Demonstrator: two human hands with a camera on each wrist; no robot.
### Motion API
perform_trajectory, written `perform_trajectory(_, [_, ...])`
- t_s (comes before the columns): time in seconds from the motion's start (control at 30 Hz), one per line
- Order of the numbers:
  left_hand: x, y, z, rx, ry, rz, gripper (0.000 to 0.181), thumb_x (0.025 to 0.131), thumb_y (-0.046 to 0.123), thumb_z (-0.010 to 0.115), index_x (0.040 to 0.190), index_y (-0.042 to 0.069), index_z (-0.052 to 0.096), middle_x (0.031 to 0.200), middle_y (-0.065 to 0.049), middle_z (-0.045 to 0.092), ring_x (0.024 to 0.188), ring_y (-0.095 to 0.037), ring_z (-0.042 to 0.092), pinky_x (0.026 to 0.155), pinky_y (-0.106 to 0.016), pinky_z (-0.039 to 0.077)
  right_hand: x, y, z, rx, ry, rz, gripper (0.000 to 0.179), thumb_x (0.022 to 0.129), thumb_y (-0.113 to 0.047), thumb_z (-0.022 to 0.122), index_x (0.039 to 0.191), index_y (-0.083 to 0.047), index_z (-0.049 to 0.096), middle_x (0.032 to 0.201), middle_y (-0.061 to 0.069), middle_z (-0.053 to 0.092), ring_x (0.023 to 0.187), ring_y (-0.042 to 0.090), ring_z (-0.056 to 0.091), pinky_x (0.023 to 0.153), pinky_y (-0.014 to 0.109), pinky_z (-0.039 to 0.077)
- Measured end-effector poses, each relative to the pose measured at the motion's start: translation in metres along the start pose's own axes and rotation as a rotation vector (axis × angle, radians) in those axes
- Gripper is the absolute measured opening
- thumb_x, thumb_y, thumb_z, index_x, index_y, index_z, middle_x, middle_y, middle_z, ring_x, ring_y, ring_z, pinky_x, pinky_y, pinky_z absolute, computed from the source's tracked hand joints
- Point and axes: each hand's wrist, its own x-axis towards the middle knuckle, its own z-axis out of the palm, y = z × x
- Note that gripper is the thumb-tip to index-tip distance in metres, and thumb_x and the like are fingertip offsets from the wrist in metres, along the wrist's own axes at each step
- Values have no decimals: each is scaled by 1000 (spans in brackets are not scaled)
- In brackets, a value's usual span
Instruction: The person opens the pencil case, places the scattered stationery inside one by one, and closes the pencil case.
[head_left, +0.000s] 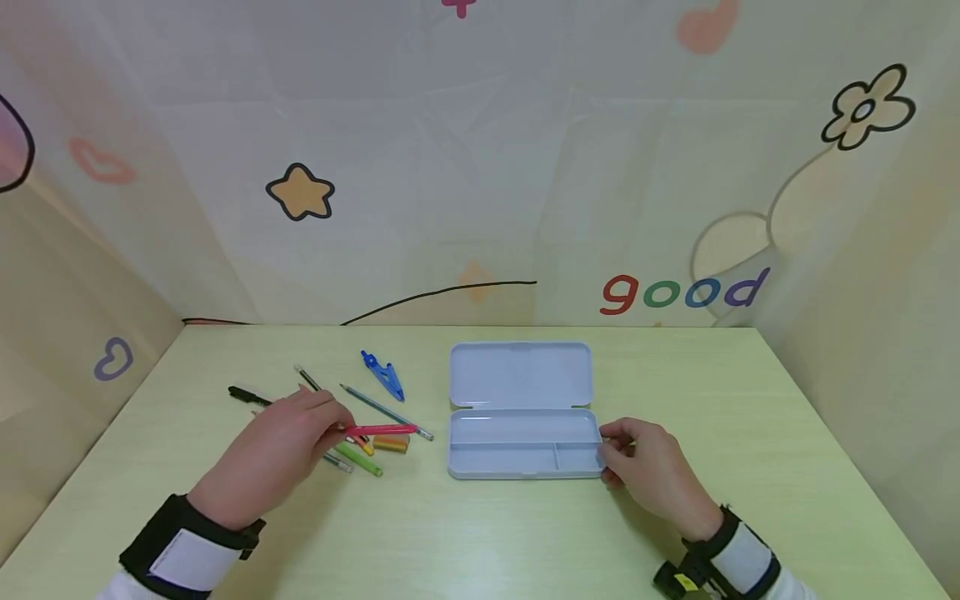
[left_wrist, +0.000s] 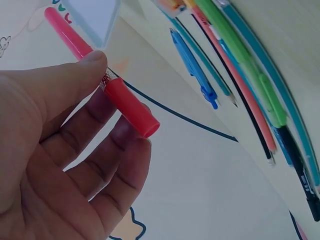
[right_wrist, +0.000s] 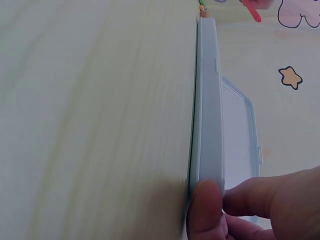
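Between thumb and fingers, my left hand pinches a pink-red pen, held above a loose pile of stationery. In the left wrist view the same pen shows its red end and a patterned middle band by the thumb. A pale blue pencil case lies with its lid raised at the back, its tray divided into compartments with nothing in them. At the tray's right edge my right hand grips the side wall, thumb and fingers on it, as the right wrist view also shows.
Under and around my left hand lie a black pen, a green pen, a blue-grey pencil, an orange-brown piece and several other pencils. Behind them is a blue compass. A printed curtain borders the table.
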Motion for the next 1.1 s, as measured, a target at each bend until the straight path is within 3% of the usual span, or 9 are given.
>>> perform_trajectory(0.27, [18, 15, 3, -22, -29, 6, 21, 86, 5, 89, 102, 13, 78, 92, 10, 66, 86, -11, 57, 75, -29, 58, 0, 1, 0, 6, 4, 2, 26, 102, -5, 63, 124, 7, 66, 89, 10, 63, 70, 20, 66, 60, 26, 55])
perform_trajectory(0.7, [44, 32, 12, -41, -11, 80, 19, 87, 6, 88, 102, 11, 78, 93, 6, 67, 89, -14, 60, 79, -28, 59, 0, 1, 1, 0, 13, -18, 25, 102, -6, 65, 123, 7, 66, 90, 8, 64, 69, 19, 65, 59, 26, 55])
perform_trajectory(1.1, [71, 51, 22, -98, -43, 90, 16, 91, 6, 85, 105, 10, 79, 96, 3, 69, 90, -16, 62, 80, -28, 58, 0, 1, 1, -4, 15, -4, 23, 102, -6, 65, 122, 6, 67, 89, 9, 64, 68, 19, 65, 59, 26, 54])
